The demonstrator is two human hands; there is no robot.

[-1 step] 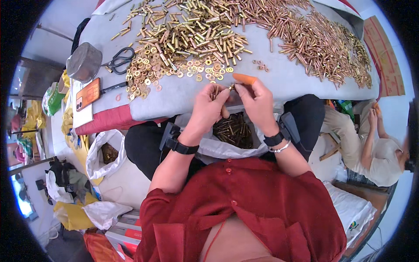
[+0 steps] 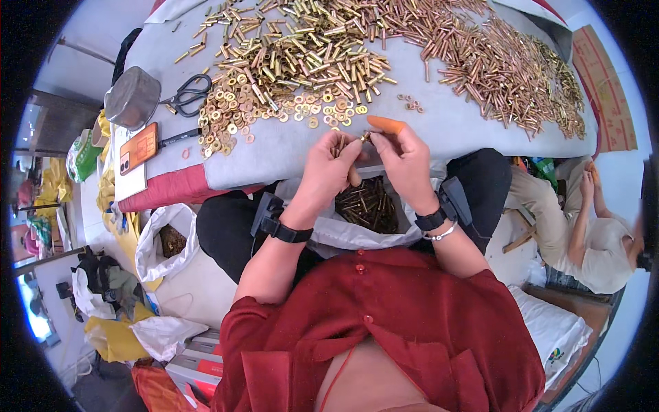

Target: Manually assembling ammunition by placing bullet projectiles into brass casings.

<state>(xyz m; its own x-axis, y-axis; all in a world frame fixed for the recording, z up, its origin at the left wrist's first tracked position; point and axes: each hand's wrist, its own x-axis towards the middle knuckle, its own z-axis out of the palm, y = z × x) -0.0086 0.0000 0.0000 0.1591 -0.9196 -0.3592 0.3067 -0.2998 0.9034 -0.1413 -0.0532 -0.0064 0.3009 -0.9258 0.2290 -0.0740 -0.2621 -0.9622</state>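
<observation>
Just beyond the table's near edge, my left hand is closed around a few thin brass-coloured bolts, mostly hidden by the fingers. My right hand pinches a small brass-coloured metal piece between thumb and fingers, and its end meets the left fingertips. An orange finger cover is on the raised right index finger. Below both hands, a white sack between my knees holds many dark bolts. Flat washers lie on the table in front of my hands, with several small nuts to their right.
Brass sleeves are heaped mid-table, and copper-toned bolts at the right. Scissors, a metal pot and an orange phone sit left. Another white sack stands on the floor. A co-worker sits at right.
</observation>
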